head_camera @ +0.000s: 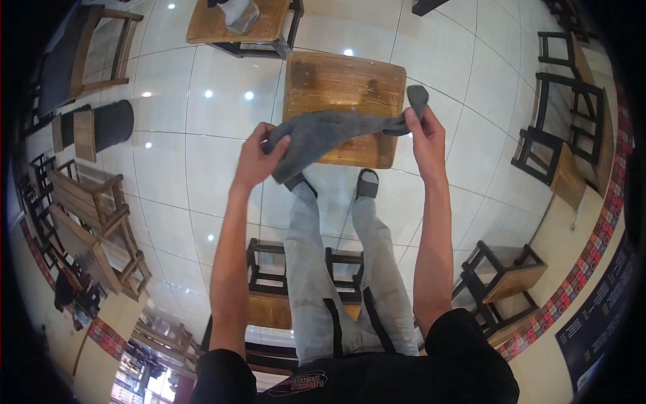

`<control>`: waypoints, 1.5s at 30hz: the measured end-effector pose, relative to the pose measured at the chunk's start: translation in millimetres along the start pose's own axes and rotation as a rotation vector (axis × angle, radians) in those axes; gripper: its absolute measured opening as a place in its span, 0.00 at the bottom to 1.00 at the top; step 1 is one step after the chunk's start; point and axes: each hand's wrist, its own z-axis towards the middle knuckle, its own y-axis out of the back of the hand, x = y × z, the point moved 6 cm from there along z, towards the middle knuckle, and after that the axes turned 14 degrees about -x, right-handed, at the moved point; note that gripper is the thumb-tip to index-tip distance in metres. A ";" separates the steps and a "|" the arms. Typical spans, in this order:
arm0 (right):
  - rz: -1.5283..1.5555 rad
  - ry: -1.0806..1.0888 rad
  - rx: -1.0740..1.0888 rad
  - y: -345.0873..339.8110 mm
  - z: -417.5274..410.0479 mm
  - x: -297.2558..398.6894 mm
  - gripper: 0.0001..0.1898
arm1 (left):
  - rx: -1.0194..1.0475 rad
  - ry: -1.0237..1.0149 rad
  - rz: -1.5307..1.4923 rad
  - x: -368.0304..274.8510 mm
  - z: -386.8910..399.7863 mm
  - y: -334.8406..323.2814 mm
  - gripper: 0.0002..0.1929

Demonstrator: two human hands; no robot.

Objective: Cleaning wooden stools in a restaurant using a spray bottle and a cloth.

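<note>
A grey cloth (328,134) is stretched between my two hands above a small wooden table or stool (348,83). My left hand (260,156) pinches its wider end, thumb on top, and a loose flap hangs down towards my foot. At the other end, my right hand (428,134) grips the narrow, bunched part, with a short piece sticking up past the fingers. The cloth covers part of the varnished wooden top, and I cannot tell whether it touches the wood.
Beyond stands another wooden table (242,35) with a clear container (242,16) on it. A dark cylindrical bin (113,126) and wooden chairs (96,202) are on the left. Stools (540,156) line the right wall. White tiles (222,166) cover the floor.
</note>
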 end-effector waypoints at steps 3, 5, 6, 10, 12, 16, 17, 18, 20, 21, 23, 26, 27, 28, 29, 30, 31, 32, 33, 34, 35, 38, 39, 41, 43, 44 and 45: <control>-0.243 0.311 0.240 -6.7 -9.0 68.9 0.15 | -0.133 -0.287 0.205 -47.2 -24.1 6.9 0.19; -0.143 0.509 0.420 -35.6 -44.2 125.6 0.17 | -0.306 -0.602 0.311 -103.9 -50.9 11.0 0.21; -0.150 0.521 0.422 -35.0 -50.1 138.2 0.17 | -0.224 -0.490 0.031 -137.6 -63.2 -7.7 0.20; -0.153 0.533 0.582 -31.0 -65.8 188.6 0.21 | -0.109 -0.215 -0.268 -191.3 -84.7 -37.8 0.14; -0.129 0.510 0.566 -16.5 -56.5 210.8 0.21 | -0.144 -0.291 -0.280 -215.2 -84.7 -27.3 0.11; -0.612 0.652 0.508 22.1 1.8 230.3 0.19 | -0.156 -0.382 -0.287 -267.1 -59.2 -24.8 0.03; -0.752 0.801 0.500 19.0 10.8 234.1 0.17 | -0.176 -0.418 -0.204 -271.1 -48.5 -23.7 0.03; -0.748 0.910 0.409 19.8 19.8 243.3 0.16 | -0.180 -0.424 -0.207 -272.6 -31.8 -26.5 0.03; -0.603 1.089 0.217 17.0 28.6 255.9 0.13 | -0.229 -0.581 -0.389 -275.6 -12.2 -18.6 0.06; -0.593 1.110 0.210 13.3 31.5 260.8 0.13 | -0.241 -0.600 -0.387 -278.2 -9.3 -15.7 0.06; -0.386 1.129 0.198 8.6 27.5 268.4 0.13 | -0.275 -0.610 -0.492 -276.3 -17.9 -6.2 0.06; -0.253 1.196 0.270 6.9 -2.5 247.7 0.18 | -0.368 -0.606 -0.555 -252.8 -49.1 2.3 0.08; -0.215 1.214 0.332 6.2 -6.5 236.8 0.19 | -0.423 -0.554 -0.574 -240.7 -58.4 0.9 0.08; -0.204 1.212 0.374 4.9 -11.8 215.1 0.20 | -0.377 -0.597 -0.589 -214.0 -63.6 -3.7 0.10; -0.185 1.199 0.443 4.2 -21.0 191.2 0.22 | -0.350 -0.621 -0.594 -178.8 -75.4 -6.0 0.12; -0.187 1.181 0.512 5.8 -28.6 166.0 0.21 | -0.363 -0.601 -0.552 -148.4 -89.4 -11.8 0.14; -0.200 1.149 0.569 9.5 -37.3 138.4 0.21 | -0.357 -0.575 -0.515 -116.9 -100.0 -23.3 0.16; -0.190 1.161 0.565 13.2 -48.6 114.5 0.21 | -0.388 -0.593 -0.382 -82.9 -111.7 -35.5 0.16; -0.261 1.118 0.683 12.7 -57.3 82.0 0.22 | -0.418 -0.605 -0.253 -51.3 -121.5 -49.0 0.16; -0.345 1.058 0.806 18.5 -64.5 45.8 0.23 | -0.364 -0.612 -0.213 -30.9 -131.4 -67.2 0.15; -0.353 1.053 0.809 28.1 -69.2 13.6 0.23 | -0.308 -0.617 -0.174 -10.3 -140.5 -86.0 0.15; -0.537 0.823 1.050 37.0 -71.1 -102.7 0.21 | -0.091 -0.495 -0.049 75.0 -154.7 -134.8 0.13; -0.501 0.782 1.082 41.8 -72.4 -135.4 0.20 | -0.093 -0.494 -0.050 92.4 -152.5 -143.6 0.13; -0.463 0.745 1.109 45.9 -69.0 -155.5 0.18 | -0.080 -0.443 -0.162 113.5 -148.6 -151.7 0.13; -0.398 0.633 1.124 45.6 -61.5 -144.8 0.16 | -0.171 -0.498 -0.135 112.7 -141.0 -145.6 0.13; -0.318 0.707 1.081 39.3 -55.2 -133.0 0.17 | -0.269 -0.553 -0.107 106.7 -135.2 -139.1 0.12; -0.233 0.791 1.045 28.3 -44.1 -117.4 0.19 | -0.359 -0.463 -0.258 97.6 -122.5 -132.6 0.12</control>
